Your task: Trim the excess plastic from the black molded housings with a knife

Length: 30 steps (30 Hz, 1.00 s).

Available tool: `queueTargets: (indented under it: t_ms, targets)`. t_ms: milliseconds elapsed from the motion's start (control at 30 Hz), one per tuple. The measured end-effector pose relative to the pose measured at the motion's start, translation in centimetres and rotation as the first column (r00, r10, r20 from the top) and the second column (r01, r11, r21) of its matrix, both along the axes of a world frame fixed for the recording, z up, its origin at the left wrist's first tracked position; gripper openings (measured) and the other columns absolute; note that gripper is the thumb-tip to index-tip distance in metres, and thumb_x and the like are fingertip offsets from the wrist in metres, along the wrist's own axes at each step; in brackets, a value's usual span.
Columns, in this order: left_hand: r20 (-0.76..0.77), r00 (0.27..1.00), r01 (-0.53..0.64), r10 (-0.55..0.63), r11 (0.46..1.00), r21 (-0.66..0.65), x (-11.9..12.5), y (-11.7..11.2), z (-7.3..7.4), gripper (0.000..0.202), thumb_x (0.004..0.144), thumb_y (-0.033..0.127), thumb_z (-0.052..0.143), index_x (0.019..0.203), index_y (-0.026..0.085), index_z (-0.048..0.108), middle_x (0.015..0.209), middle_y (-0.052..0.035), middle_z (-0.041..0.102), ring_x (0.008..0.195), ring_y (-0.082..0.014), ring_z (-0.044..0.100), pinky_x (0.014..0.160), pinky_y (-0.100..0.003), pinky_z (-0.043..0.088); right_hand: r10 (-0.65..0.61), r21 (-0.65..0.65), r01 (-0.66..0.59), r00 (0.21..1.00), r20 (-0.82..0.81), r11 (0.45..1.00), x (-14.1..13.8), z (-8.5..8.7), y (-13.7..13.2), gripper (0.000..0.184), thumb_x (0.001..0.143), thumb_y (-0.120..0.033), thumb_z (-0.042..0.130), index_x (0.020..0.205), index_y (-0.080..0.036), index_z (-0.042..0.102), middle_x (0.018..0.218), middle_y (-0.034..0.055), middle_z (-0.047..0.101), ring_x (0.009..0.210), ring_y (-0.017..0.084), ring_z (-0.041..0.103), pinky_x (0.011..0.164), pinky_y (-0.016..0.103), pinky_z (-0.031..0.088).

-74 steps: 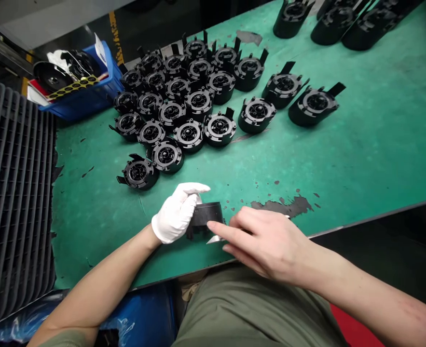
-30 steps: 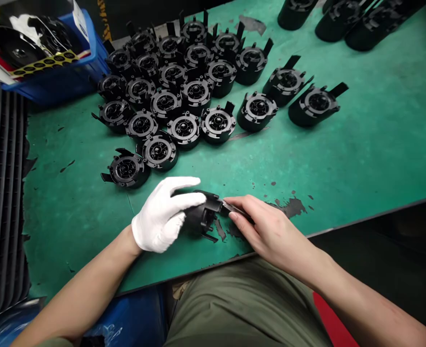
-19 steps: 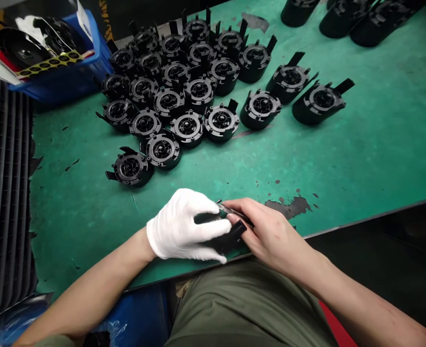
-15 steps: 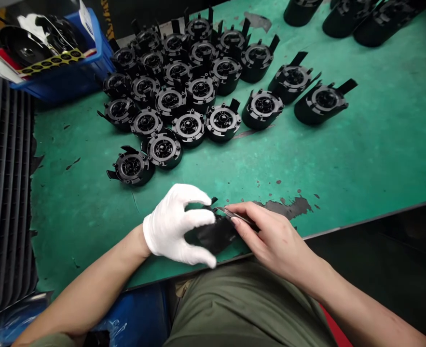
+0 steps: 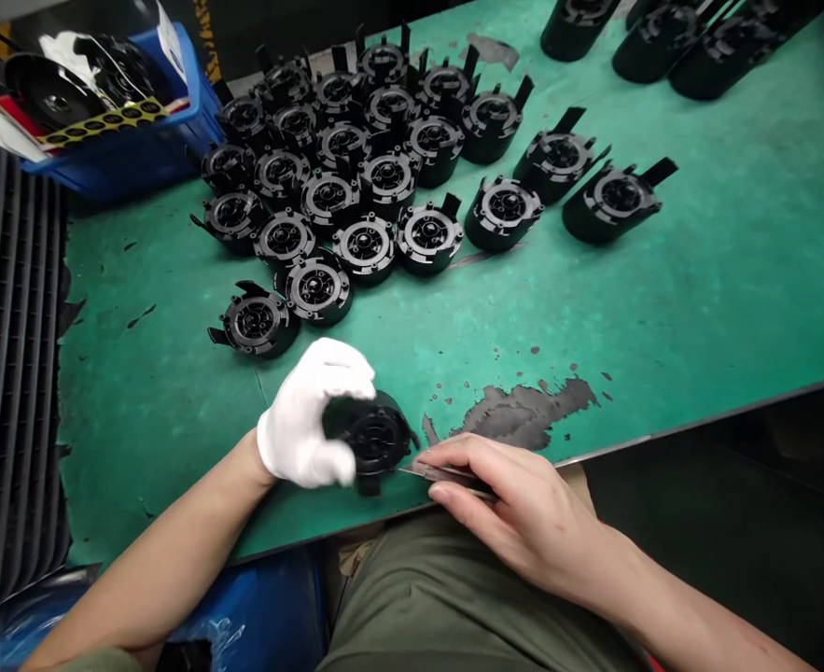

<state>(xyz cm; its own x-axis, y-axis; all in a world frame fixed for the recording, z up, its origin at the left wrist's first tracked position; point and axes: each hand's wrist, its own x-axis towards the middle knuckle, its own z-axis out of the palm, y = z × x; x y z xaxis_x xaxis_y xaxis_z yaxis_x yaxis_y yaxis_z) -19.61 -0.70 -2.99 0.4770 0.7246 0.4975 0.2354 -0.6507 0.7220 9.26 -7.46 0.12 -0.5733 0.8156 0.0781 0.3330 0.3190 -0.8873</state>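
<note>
My left hand (image 5: pixel 314 415), in a white glove, curves its fingers and thumb round the left side of a black plastic housing (image 5: pixel 378 439). This round part has a ribbed inner face and small tabs on its rim; motion blurs it slightly. Bare and closed, my right hand (image 5: pixel 516 495) grips a slim metal knife (image 5: pixel 446 474). The knife's pointed tip lies close to the housing's lower right rim; whether it touches cannot be made out.
Many similar black housings (image 5: pixel 366 245) stand grouped on the green table (image 5: pixel 174 420), with more cylinders (image 5: pixel 579 28) at the back right. A blue bin (image 5: pixel 124 154) holds black parts at the left, beside a stack of dark ridged trays (image 5: pixel 9 373). Worn patches (image 5: pixel 523 415) mark the tabletop.
My left hand has moved left and its fingers have curled in. The housing has shifted left and turned, showing its ribbed face. My right hand has moved down slightly with the knife.
</note>
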Motion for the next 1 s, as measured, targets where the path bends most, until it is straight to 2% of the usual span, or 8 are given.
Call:
queueTargets:
  t_ms: [67, 167, 233, 367, 467, 567, 733, 1000]
  targets:
    - [-0.019, 0.999, 0.045, -0.044, 0.998, 0.053, 0.3, 0.1, -0.2, 0.058, 0.093, 0.073, 0.076, 0.121, 0.023, 0.063, 0.101, -0.0063, 0.067, 0.094, -0.0247, 0.066, 0.088, -0.043, 0.057, 0.030, 0.014, -0.030, 1.000, -0.003, 0.999, -0.1, -0.2, -0.2, 0.018, 0.112, -0.025, 0.063, 0.129, -0.021, 0.066, 0.116, 0.0067, 0.081, 0.102, 0.018, 0.079, 0.088, 0.029, 0.065]
    - [-0.082, 0.992, -0.091, 0.092, 0.996, 0.013, 0.8, 0.0, -0.6, 0.037, 0.099, 0.047, 0.080, 0.118, 0.022, 0.061, 0.105, -0.0067, 0.066, 0.096, -0.0221, 0.066, 0.090, -0.039, 0.057, 0.043, 0.035, -0.043, 0.999, -0.003, 0.998, 0.2, -0.3, 0.0, 0.019, 0.113, -0.024, 0.061, 0.130, -0.021, 0.066, 0.117, 0.0067, 0.081, 0.103, 0.018, 0.079, 0.089, 0.029, 0.065]
    - [-0.078, 0.982, -0.179, 0.174, 0.983, -0.050, 0.9, -0.2, -0.9, 0.024, 0.102, 0.030, 0.077, 0.118, 0.022, 0.061, 0.109, -0.0076, 0.065, 0.099, -0.0210, 0.067, 0.090, -0.037, 0.058, -0.009, 0.060, 0.007, 0.999, 0.032, 0.998, 0.8, -0.2, 0.6, 0.018, 0.113, -0.024, 0.061, 0.130, -0.023, 0.066, 0.115, 0.0050, 0.081, 0.100, 0.017, 0.079, 0.087, 0.027, 0.064]
    - [-0.069, 0.994, -0.089, 0.083, 0.993, -0.079, 0.8, -0.3, -1.0, 0.034, 0.098, 0.023, 0.075, 0.127, 0.020, 0.058, 0.118, -0.0107, 0.066, 0.107, -0.0232, 0.069, 0.095, -0.038, 0.060, -0.111, 0.164, 0.081, 0.977, 0.181, 0.983, 2.4, -0.3, 3.1, 0.020, 0.113, -0.024, 0.061, 0.132, -0.024, 0.067, 0.118, 0.0045, 0.081, 0.104, 0.018, 0.079, 0.092, 0.028, 0.062]
    - [-0.150, 0.983, -0.110, 0.103, 0.993, -0.038, 0.9, -0.3, -0.8, 0.034, 0.097, 0.018, 0.061, 0.130, 0.017, 0.055, 0.116, -0.0118, 0.063, 0.103, -0.0226, 0.067, 0.091, -0.038, 0.061, -0.053, 0.248, -0.015, 0.962, 0.268, 0.969, 2.7, -0.9, 5.2, 0.023, 0.114, -0.023, 0.059, 0.135, -0.021, 0.066, 0.122, 0.0065, 0.079, 0.110, 0.021, 0.077, 0.098, 0.033, 0.060]
    - [-0.223, 0.953, -0.212, 0.205, 0.977, -0.010, 1.2, -0.3, -0.7, 0.030, 0.095, 0.011, 0.056, 0.125, 0.019, 0.056, 0.103, -0.0057, 0.062, 0.088, -0.0180, 0.065, 0.082, -0.033, 0.060, 0.000, 0.327, -0.101, 0.955, 0.295, 0.939, 2.1, -1.4, 7.0, 0.023, 0.114, -0.023, 0.059, 0.135, -0.018, 0.066, 0.119, 0.0088, 0.078, 0.106, 0.022, 0.075, 0.096, 0.036, 0.059]
    - [-0.230, 0.921, -0.323, 0.316, 0.946, 0.005, 1.6, -0.6, -0.6, 0.029, 0.093, 0.008, 0.062, 0.118, 0.022, 0.058, 0.093, 0.0004, 0.069, 0.081, -0.0143, 0.071, 0.079, -0.027, 0.059, 0.059, 0.449, -0.228, 0.931, 0.359, 0.864, 0.8, -1.7, 9.2, 0.026, 0.115, -0.021, 0.056, 0.135, -0.013, 0.069, 0.102, 0.0074, 0.074, 0.090, 0.021, 0.069, 0.077, 0.034, 0.055]
    - [-0.226, 0.905, -0.369, 0.360, 0.930, 0.006, 1.8, -0.7, -0.6, 0.027, 0.090, 0.014, 0.069, 0.113, 0.025, 0.059, 0.091, 0.0005, 0.074, 0.080, -0.0168, 0.076, 0.076, -0.028, 0.060, 0.113, 0.519, -0.348, 0.895, 0.431, 0.781, 0.0, -1.8, 11.2, 0.028, 0.117, -0.023, 0.050, 0.126, -0.014, 0.074, 0.089, 0.0037, 0.069, 0.080, 0.019, 0.063, 0.067, 0.034, 0.047]
